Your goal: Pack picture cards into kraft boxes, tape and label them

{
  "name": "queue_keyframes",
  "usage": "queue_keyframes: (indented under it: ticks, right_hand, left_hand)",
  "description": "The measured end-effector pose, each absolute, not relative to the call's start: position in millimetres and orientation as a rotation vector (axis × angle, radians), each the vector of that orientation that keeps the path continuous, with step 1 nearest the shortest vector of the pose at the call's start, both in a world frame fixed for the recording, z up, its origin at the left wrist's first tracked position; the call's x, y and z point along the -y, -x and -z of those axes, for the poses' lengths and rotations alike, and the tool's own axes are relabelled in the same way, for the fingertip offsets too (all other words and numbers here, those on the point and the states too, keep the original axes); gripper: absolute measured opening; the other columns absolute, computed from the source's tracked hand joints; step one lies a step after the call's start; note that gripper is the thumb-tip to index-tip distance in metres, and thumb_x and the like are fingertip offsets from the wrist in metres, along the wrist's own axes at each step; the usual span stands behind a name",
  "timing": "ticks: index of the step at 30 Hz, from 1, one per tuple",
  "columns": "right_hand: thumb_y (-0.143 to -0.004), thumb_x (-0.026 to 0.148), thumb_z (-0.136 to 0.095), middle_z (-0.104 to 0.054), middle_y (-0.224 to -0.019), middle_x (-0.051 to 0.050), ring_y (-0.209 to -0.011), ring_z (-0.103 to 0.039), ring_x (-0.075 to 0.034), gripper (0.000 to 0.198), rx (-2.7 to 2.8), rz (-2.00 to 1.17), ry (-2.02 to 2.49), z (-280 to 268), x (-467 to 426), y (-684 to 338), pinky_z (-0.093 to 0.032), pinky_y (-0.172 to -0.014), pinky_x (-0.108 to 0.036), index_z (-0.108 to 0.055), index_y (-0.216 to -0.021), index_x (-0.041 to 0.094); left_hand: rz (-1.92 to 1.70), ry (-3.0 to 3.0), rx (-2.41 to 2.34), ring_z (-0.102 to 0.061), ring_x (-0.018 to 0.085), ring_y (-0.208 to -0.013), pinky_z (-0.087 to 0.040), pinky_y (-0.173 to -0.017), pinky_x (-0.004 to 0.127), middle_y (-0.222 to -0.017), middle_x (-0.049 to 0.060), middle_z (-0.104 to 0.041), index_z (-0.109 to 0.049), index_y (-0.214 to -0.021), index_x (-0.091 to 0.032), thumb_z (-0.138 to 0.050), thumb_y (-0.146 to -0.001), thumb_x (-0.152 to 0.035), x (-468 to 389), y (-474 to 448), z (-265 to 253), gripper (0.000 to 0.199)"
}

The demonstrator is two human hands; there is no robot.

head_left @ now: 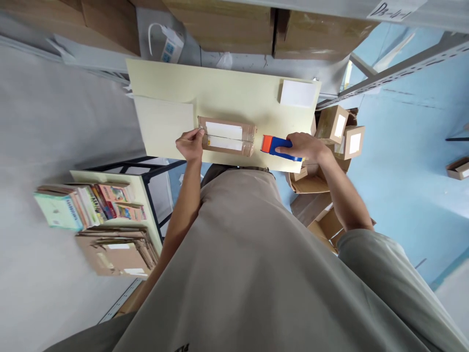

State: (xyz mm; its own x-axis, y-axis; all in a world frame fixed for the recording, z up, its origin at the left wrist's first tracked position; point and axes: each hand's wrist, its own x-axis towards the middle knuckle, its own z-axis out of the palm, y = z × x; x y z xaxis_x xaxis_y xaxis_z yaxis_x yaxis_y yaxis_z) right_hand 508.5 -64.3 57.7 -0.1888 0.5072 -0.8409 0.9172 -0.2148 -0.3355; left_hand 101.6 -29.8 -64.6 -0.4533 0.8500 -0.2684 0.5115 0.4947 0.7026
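A small sealed cardboard box [224, 152] lies flat on the pale yellow tabletop [234, 93]. Two white labels are on its upper face, with a taped seam running between them. Thumb and fingers of my left hand [190, 143] are closed at the box's left end, pinching its edge. To the right of the box, my right hand [304, 146] is wrapped around a blue handheld tool with an orange-red end [274, 145]. That end points left toward the box, with a small gap between them. The exact kind of tool does not show.
A white sheet [164, 124] lies on the left of the tabletop, and a white stack of labels or paper [298, 93] at its back right. Behind stand large cartons [230, 29] and a power strip [171, 46]. Books [91, 205] are on a lower-left shelf; small boxes [331, 124] are piled at right.
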Motion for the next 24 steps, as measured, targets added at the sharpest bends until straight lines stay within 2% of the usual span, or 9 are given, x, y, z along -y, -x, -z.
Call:
queue_keyframes:
  ticks: [10, 16, 20, 24]
  right_hand:
    - [-0.118, 0.056, -0.061, -0.084, -0.135, -0.03, -0.125, -0.079, -0.041, 0.059, -1.606, 1.133, -1.776, -53.0, 74.2, -443.4, -0.055, -0.096, -0.042, -0.078, -0.146, 0.007]
    - [-0.12, 0.046, -0.064, -0.082, -0.136, -0.036, -0.126, -0.081, -0.046, 0.053, -1.631, 0.989, -1.909, -56.5, 86.8, -415.0, -0.057, -0.096, -0.046, -0.073, -0.149, 0.003]
    - [-0.12, 0.049, -0.062, -0.083, -0.134, -0.036, -0.123, -0.08, -0.045, 0.055, -1.595, 0.936, -2.009, -59.5, 91.7, -404.9, -0.057, -0.094, -0.045, -0.072, -0.149, 0.003]
    - [-0.122, 0.06, -0.047, -0.08, -0.139, -0.039, -0.126, -0.078, -0.049, 0.068, -1.593, 1.013, -1.972, -59.4, 96.0, -399.1, -0.056, -0.096, -0.051, -0.069, -0.155, 0.005]
  left_hand:
    - [-0.764, -1.118, -2.097, -0.087, 0.026, -0.109, -0.071, -0.111, 0.044, -0.107, 0.008, -0.089, -0.089, -0.098, -0.018, -0.088, -0.095, -0.027, 35.1, -96.0, 71.6, 0.01]
    - [-0.764, -1.121, -2.062, -0.087, 0.026, -0.109, -0.069, -0.111, 0.042, -0.111, 0.009, -0.09, -0.088, -0.102, -0.019, -0.083, -0.095, -0.024, 33.1, -97.7, 65.7, 0.01]
    - [-0.732, -1.122, -2.052, -0.086, 0.023, -0.103, -0.068, -0.106, 0.037, -0.108, 0.009, -0.089, -0.085, -0.104, -0.018, -0.081, -0.097, -0.023, 30.8, -99.6, 62.6, 0.01]
    - [-0.703, -1.115, -2.042, -0.084, 0.022, -0.1, -0.068, -0.101, 0.033, -0.103, 0.006, -0.087, -0.081, -0.098, -0.019, -0.079, -0.097, -0.025, 29.6, -100.4, 60.7, 0.007]
